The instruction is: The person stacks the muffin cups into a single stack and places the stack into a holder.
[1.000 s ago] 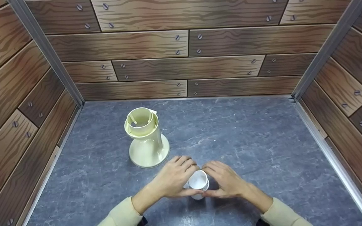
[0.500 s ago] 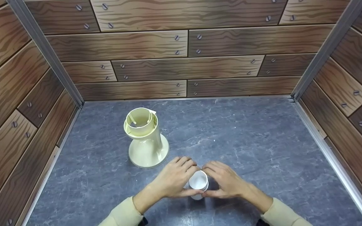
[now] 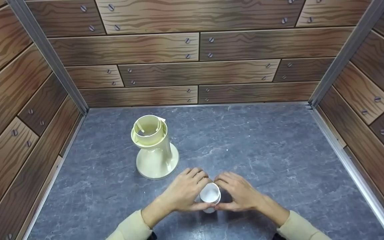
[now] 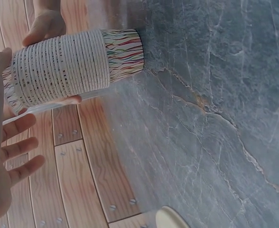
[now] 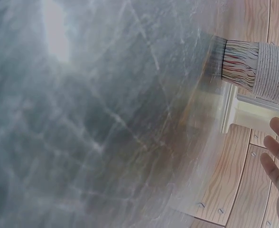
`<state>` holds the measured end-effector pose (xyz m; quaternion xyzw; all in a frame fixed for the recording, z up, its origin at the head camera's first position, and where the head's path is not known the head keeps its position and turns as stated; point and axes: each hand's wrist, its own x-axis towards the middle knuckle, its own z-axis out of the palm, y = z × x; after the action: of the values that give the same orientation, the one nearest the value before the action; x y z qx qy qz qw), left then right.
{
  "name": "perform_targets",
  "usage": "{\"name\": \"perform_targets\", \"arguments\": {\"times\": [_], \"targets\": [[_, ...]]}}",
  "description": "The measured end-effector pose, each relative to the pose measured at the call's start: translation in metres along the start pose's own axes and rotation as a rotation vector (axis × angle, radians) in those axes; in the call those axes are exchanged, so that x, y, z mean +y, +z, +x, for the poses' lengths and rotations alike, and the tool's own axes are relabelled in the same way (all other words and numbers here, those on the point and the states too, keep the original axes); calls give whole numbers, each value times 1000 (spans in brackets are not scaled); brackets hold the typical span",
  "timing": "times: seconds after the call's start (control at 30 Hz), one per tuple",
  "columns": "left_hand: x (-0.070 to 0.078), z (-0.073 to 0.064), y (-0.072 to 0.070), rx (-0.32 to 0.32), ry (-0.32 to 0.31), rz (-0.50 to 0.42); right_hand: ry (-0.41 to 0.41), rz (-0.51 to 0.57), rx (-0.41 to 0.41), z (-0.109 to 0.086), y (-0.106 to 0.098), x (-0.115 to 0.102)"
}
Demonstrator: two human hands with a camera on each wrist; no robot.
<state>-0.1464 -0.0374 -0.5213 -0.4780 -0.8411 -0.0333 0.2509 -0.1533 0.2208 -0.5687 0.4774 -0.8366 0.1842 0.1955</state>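
A tall stack of paper cups (image 4: 63, 66), white with thin coloured wavy lines, stands upright on the tabletop. From above, the white inside of the top cup (image 3: 210, 192) shows. My left hand (image 3: 187, 190) holds the upper end of the stack between thumb and index finger; its other fingers (image 4: 23, 147) extend away from the cups. My right hand (image 3: 238, 191) grips the stack's opposite side near the top, its thumb tip close to the left thumb. In the right wrist view, the lower cups (image 5: 241, 64) show, with several spread fingers (image 5: 274, 152) beside them.
Behind and left of the hands stands a cream plastic piece (image 3: 155, 156) with a flared round base and an open tubular top. Wood-patterned panels (image 3: 195, 73) enclose the grey marbled tabletop (image 3: 262, 140) at the back and both sides, with metal edging (image 3: 355, 180).
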Motion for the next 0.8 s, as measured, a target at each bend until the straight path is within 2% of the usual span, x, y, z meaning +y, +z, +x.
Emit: {"name": "perform_targets", "arguments": {"times": [0.33, 0.47, 0.8], "targets": [[3, -4, 2, -34, -21, -34, -30, -15, -7, -3, 5, 3], [4, -6, 3, -46, -30, -36, -16, -20, -39, -3, 5, 3], [4, -9, 8, -33, -32, -28, -17, -38, -78, -3, 9, 5]]}}
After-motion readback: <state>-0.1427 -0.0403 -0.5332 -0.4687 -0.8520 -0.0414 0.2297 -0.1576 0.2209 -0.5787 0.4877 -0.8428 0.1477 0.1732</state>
